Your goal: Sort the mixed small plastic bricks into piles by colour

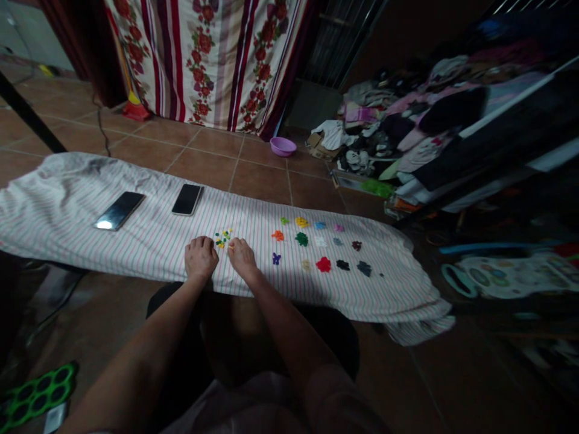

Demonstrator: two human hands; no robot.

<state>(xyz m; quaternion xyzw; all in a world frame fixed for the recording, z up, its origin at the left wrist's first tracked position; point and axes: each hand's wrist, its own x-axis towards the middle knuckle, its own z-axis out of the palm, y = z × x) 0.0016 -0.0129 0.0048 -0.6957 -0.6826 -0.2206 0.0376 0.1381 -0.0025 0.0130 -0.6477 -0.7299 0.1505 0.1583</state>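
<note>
A small mixed pile of tiny green, yellow and dark pieces [222,237] lies on the striped cloth [149,235], just beyond and between my hands. My left hand [201,256] rests on the cloth at the pile's left side, back up, its fingers curled under; anything inside is hidden. On the other side, my right hand [242,255] has its fingertips pinched together at the pile's right edge. What those fingertips hold is too small to name. Further right, tiny pieces sit sorted by colour, among them orange [277,235], dark green [301,239], red [323,264] and purple [276,258] heaps.
Two phones [120,211] [187,199] lie on the cloth to the left. Beyond its far edge a purple basin [283,146] stands on the tiled floor. Heaped clothes [384,114] fill the right side. A green tray-like object [40,395] is at lower left.
</note>
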